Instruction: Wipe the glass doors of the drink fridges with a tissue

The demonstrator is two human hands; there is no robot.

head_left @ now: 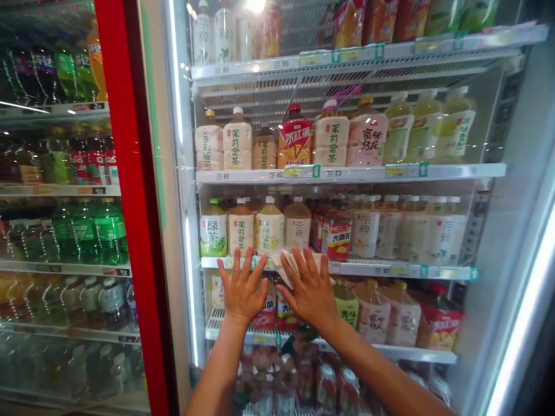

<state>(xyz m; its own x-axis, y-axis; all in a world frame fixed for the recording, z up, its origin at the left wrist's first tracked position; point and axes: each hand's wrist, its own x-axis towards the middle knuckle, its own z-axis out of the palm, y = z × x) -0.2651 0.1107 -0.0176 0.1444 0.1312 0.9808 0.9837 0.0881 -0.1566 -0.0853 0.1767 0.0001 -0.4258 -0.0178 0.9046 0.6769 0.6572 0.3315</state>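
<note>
My left hand (244,293) lies flat on the glass door (477,315) of a drinks cooler, fingers spread, with nothing under it that I can see. Beside it, my right hand (313,292) presses a crumpled white cloth or tissue (317,261) against the glass, fingers stretched over it. Part of the cloth is hidden beneath the palm. Behind the glass, at the height of my fingertips, runs a white shelf edge (373,269) with price tags. A green tea bottle (213,228) and a carton-shaped red drink bottle (337,236) stand on that shelf.
Shelves of bottled drinks fill the cooler above and below my hands. A red frame post (130,173) divides it from a second cooler at left, where green bottles (109,228) stand. Bright light strips (191,289) run down the cooler's sides.
</note>
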